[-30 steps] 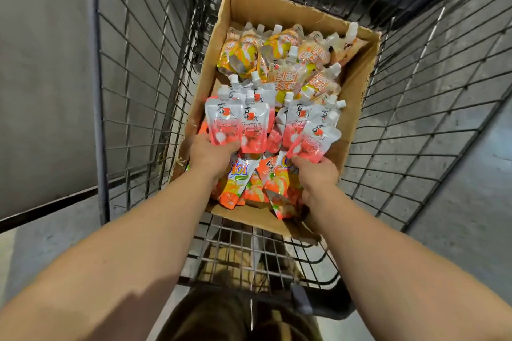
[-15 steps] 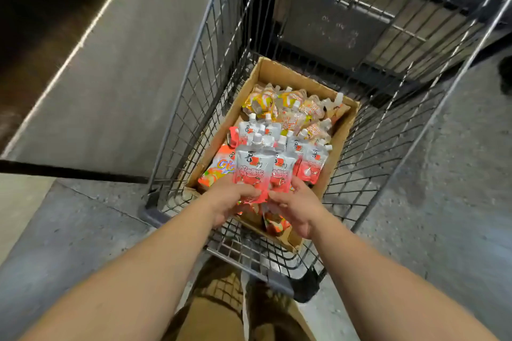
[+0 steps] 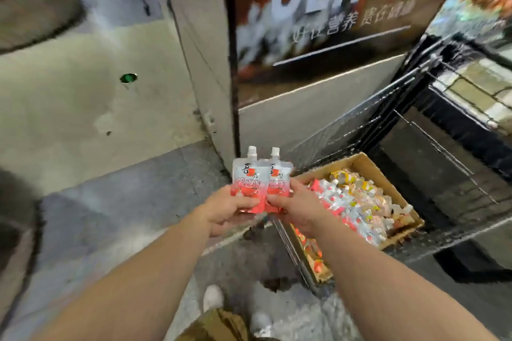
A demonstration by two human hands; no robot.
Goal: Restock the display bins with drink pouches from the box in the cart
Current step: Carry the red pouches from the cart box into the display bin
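nearest, at the bottom edge below both forearms: tan trousers (image 3: pixel 219 325) and two pale shoe tips (image 3: pixel 213 297) on grey concrete floor (image 3: pixel 116 207). further out, left hand (image 3: pixel 227 209) closed around the red lower part of a drink pouch (image 3: pixel 246 181), thumb across its front; right hand (image 3: pixel 297 206) just beside it, clamped the same way on a second pouch (image 3: pixel 278 183). both pouches upright, white caps on top, edges overlapping between the two hands, held out over the floor and clear of the cart. to the right of the right hand and lower down: cardboard box (image 3: pixel 388 188) sitting in the wire cart (image 3: pixel 415 86), packed with more pouches in red-white and yellow-orange, heavily blurred, so no count possible. beyond the hands, straight ahead: pale pillar corner (image 3: pixel 205 63) with a dark edge strip. beyond and right of that: dark sign panel (image 3: pixel 332 8) with large white letters and a smaller line of characters, smeared by motion. far left of the left hand: lighter floor with a small green spot (image 3: pixel 128 78). display bins impossible to make out for certain.
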